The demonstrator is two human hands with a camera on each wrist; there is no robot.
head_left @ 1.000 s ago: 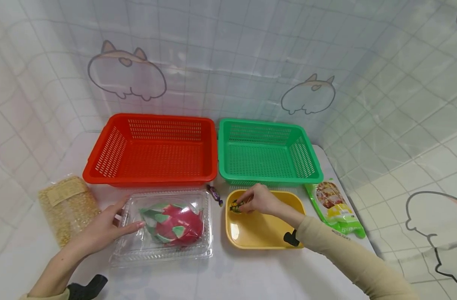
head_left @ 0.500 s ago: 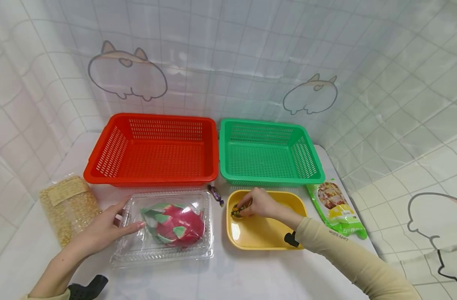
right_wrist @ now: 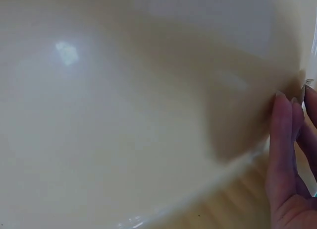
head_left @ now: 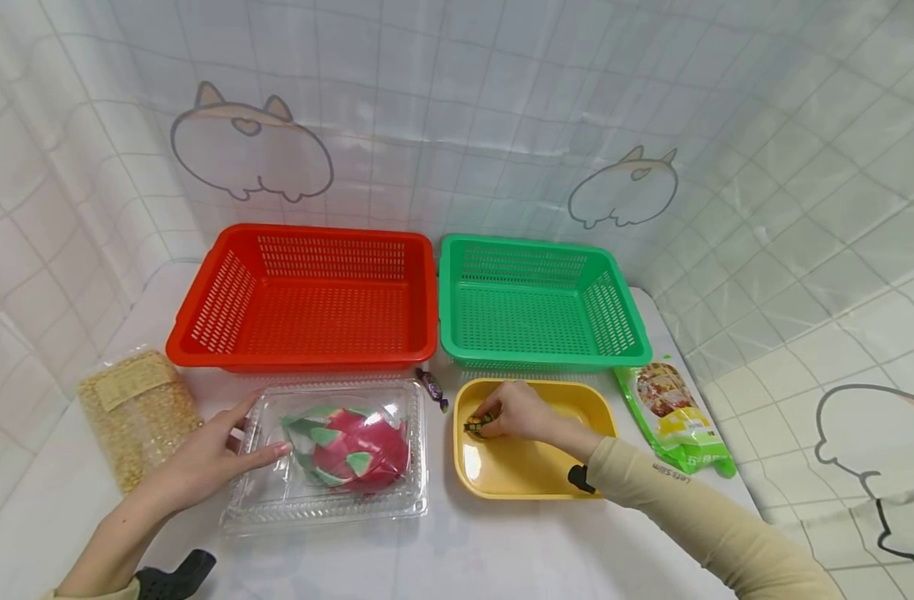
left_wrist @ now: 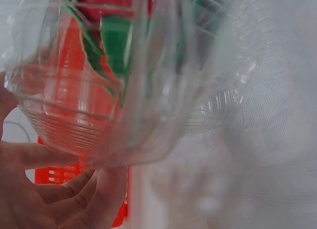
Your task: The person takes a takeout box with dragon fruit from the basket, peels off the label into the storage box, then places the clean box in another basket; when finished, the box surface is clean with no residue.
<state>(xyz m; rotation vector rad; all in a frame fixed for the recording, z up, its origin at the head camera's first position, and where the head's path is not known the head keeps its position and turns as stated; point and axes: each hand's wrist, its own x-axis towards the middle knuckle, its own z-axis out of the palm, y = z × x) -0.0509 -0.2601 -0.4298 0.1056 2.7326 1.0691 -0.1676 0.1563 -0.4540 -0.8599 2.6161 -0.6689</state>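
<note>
In the head view my right hand (head_left: 518, 410) reaches into a shallow yellow tray (head_left: 464, 467), at its left wall. Thumb and fingertips pinch a small black-and-yellow round piece (head_left: 475, 425) with printed lettering; I cannot tell whether it is a sticker or a wrapped sweet. The right wrist view shows the fingertips (right_wrist: 280, 102) close to the tray's wall. My left hand (head_left: 209, 454) rests at the left side of a clear plastic box (head_left: 265, 492), fingers spread, thumb over its lid. A pink dragon fruit (head_left: 362, 450) with green scales lies inside, also seen through the plastic in the left wrist view.
A red basket (head_left: 322, 364) and a green basket (head_left: 539, 360) stand side by side behind. Between box and tray lies a purple-wrapped candy (head_left: 430, 386). A bag of yellow grains (head_left: 137, 425) lies far left, a green printed food packet (head_left: 674, 412) far right.
The right fingers have closed in on the black-and-yellow piece, which now shows narrower and more tilted. My left hand and the box keep their places.
</note>
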